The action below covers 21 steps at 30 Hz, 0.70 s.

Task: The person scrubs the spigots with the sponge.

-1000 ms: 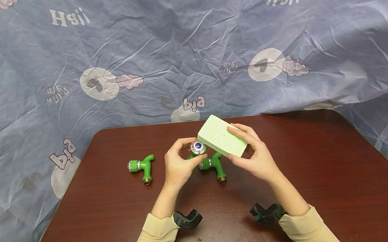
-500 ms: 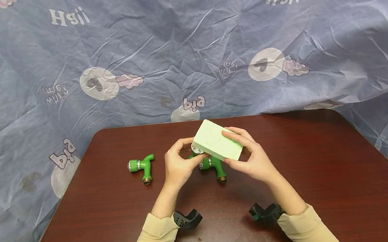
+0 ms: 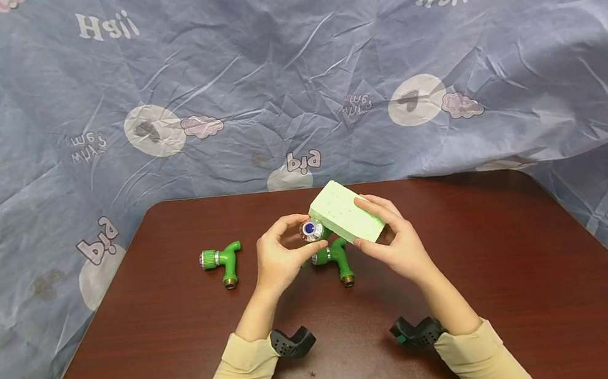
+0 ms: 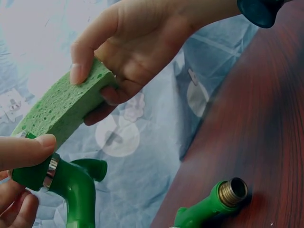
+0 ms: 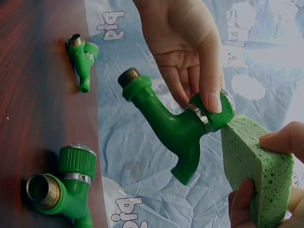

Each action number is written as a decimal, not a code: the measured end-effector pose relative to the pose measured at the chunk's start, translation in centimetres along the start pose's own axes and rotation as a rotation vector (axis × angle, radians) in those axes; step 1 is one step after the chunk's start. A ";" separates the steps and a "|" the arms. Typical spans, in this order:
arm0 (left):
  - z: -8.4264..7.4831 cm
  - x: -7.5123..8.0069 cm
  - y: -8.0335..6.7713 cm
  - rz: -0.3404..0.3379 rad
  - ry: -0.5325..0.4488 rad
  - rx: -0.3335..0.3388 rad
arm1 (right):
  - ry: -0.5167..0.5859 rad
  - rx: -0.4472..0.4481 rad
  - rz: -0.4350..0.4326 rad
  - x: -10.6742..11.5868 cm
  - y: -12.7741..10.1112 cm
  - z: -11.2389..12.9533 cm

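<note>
My left hand [image 3: 280, 255] pinches a green faucet [image 5: 173, 128] by its ribbed knob, thumb on one side and fingers on the other. The faucet is off the table, its brass threaded end bare. In my right hand [image 3: 399, 244] is a pale green sponge [image 3: 344, 211], held between thumb and fingers. One end of the sponge touches the knob's rim, as the right wrist view shows. In the head view the sponge covers most of the held faucet, leaving its silver and blue knob cap visible.
On the brown table [image 3: 147, 342] lie two more green faucets: one at the left [image 3: 223, 263] and another faucet [image 3: 339, 263] just beyond and below the hands. A printed grey-blue cloth [image 3: 294, 92] hangs behind the table.
The sponge slid left across the knob's face, hiding its cap, then moved back right and up, uncovering it. My left hand has kept its place with the faucet.
</note>
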<state>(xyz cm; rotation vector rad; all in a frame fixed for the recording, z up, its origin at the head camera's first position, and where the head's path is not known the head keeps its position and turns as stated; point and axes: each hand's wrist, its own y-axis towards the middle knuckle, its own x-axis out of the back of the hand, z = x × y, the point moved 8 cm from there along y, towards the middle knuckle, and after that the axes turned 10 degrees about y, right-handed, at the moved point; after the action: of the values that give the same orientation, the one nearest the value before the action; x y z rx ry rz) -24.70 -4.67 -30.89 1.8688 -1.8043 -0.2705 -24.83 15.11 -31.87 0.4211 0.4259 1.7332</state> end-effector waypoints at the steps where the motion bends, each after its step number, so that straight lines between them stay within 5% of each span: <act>1: -0.1 0.0 0.0 -0.003 0.011 -0.004 | -0.011 0.001 0.002 -0.2 0.0 0.1; 9: -0.4 0.6 0.1 -0.059 0.008 -0.023 | -0.258 -0.049 -0.049 -0.5 -0.1 2.7; 13: -0.4 0.9 0.1 -0.086 -0.004 -0.022 | -0.173 -0.055 -0.069 0.6 0.0 2.3; 21: -0.3 1.0 0.1 -0.094 0.030 0.004 | -0.036 -0.014 0.075 0.5 -0.1 0.5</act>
<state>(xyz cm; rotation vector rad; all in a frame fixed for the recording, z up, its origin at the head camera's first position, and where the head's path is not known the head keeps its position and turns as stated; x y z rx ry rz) -24.53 -5.56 -30.39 1.9530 -1.7006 -0.2712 -24.61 15.64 -31.42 0.4621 0.3761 1.7977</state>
